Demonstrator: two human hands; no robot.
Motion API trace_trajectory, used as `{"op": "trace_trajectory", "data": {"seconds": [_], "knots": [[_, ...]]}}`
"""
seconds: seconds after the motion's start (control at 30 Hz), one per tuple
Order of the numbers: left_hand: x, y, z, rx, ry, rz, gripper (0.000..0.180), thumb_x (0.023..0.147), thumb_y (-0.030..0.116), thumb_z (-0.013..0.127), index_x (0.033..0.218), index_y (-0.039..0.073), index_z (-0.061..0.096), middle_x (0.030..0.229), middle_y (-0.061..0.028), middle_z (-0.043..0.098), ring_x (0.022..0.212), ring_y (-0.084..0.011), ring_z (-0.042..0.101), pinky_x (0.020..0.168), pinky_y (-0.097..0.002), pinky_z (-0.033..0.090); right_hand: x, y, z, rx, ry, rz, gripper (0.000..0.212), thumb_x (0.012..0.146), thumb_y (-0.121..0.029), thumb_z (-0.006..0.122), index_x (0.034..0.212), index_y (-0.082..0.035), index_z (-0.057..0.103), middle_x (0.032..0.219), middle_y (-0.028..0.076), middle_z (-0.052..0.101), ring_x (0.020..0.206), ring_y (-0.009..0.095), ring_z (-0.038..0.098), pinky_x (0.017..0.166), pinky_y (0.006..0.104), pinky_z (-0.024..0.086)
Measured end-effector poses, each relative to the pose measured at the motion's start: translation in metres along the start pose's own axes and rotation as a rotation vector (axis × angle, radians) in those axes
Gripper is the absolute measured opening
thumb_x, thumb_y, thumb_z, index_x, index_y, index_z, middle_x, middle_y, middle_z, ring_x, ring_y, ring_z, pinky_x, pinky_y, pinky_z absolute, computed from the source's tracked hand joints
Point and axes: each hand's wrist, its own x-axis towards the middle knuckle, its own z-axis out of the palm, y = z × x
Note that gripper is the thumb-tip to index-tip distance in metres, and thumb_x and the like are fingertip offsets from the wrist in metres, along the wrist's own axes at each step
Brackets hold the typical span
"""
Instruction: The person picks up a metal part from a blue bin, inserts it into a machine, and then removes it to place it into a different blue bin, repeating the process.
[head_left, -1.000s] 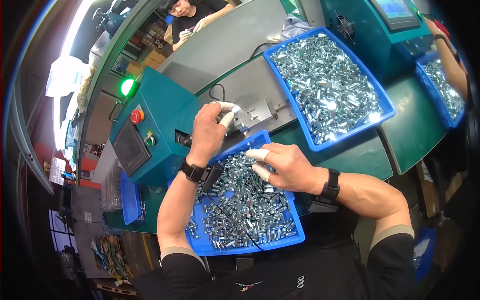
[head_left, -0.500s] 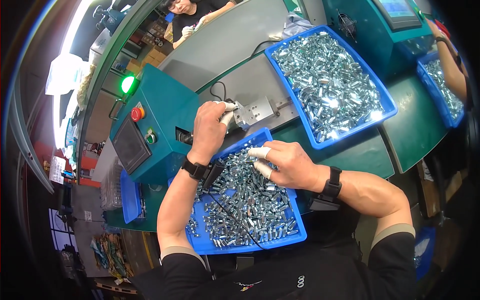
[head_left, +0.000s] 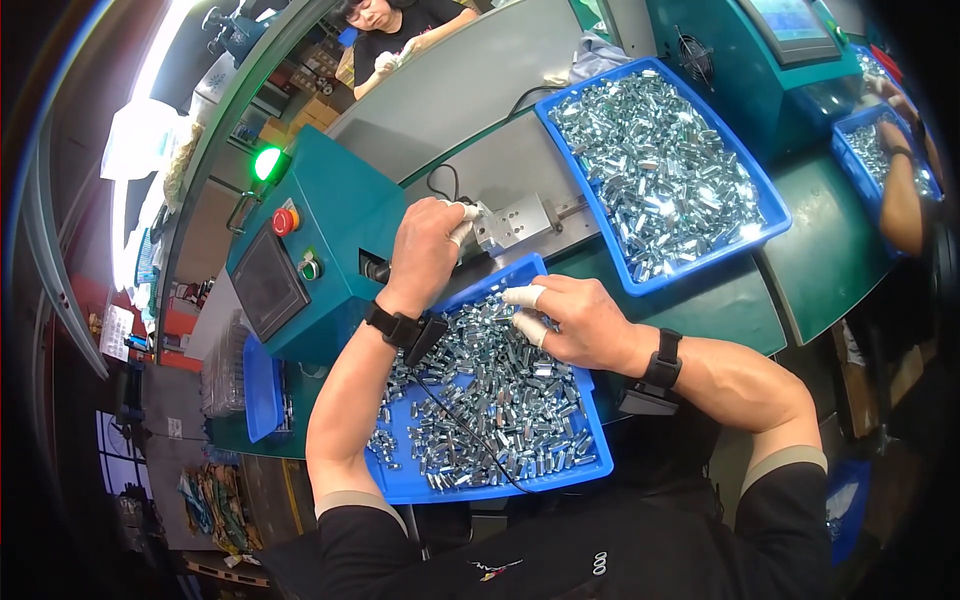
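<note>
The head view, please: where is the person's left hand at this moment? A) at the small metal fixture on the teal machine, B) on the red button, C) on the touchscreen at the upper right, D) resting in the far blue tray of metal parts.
A: the left hand reaches up with its taped fingertips at the metal fixture on the teal machine, while the right hand stays over the near blue tray of small metal parts.

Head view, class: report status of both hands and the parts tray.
Left hand at metal fixture. Right hand picking parts over near tray. Black cable crosses tray.
</note>
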Motion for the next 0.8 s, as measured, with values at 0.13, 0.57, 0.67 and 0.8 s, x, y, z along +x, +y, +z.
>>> {"op": "trace_trajectory", "data": {"seconds": [0.13, 0.57, 0.67, 0.8], "knots": [[-0.004, 0.005, -0.002, 0.215, -0.018, 0.137, 0.019, 0.083, -0.003, 0.073, 0.1, 0.005, 0.075, 0.09, -0.0131, 0.068, 0.098, -0.036, 0.065, 0.094, -0.0479, 0.052, 0.0, 0.001, 0.001, -0.003, 0.026, -0.027, 0.033, 0.088, -0.006, 0.083, 0.121, -0.005, 0.075, 0.087, 0.012, 0.07, 0.073, 0.032, 0.069, 0.062, 0.0416, 0.055], [-0.095, 0.052, -0.056, -0.058, 0.05, -0.15, 0.038, 0.091, 0.001, 0.077, 0.128, 0.003, 0.076, 0.112, -0.0149, 0.077, 0.112, -0.0344, 0.071, 0.099, -0.042, 0.056, 0.018, 0.01, 0.002, 0.145, -0.037, 0.372, 0.069, 0.097, -0.015, 0.077, 0.16, -0.003, 0.048, 0.137, 0.02, 0.067, 0.113, 0.031, 0.071, 0.088, 0.0403, 0.06], [-0.141, 0.066, -0.076, -0.286, 0.022, -0.322, 0.041, 0.094, 0.0, 0.076, 0.135, 0.003, 0.074, 0.119, -0.0127, 0.079, 0.112, -0.0294, 0.074, 0.1, -0.038, 0.056, 0.034, 0.017, 0.011, 0.178, -0.092, 0.393, 0.077, 0.099, -0.015, 0.075, 0.166, -0.001, 0.04, 0.154, 0.023, 0.061, 0.134, 0.032, 0.066, 0.1, 0.04, 0.06], [-0.185, 0.073, -0.077, -0.404, 0.055, -0.442, 0.04, 0.095, -0.001, 0.075, 0.134, 0.004, 0.075, 0.118, -0.0108, 0.081, 0.112, -0.0254, 0.075, 0.102, -0.0372, 0.056, 0.043, 0.017, 0.018, 0.204, -0.134, 0.358, 0.078, 0.099, -0.015, 0.074, 0.167, 0.001, 0.037, 0.159, 0.025, 0.057, 0.145, 0.034, 0.06, 0.107, 0.0416, 0.057]]}}
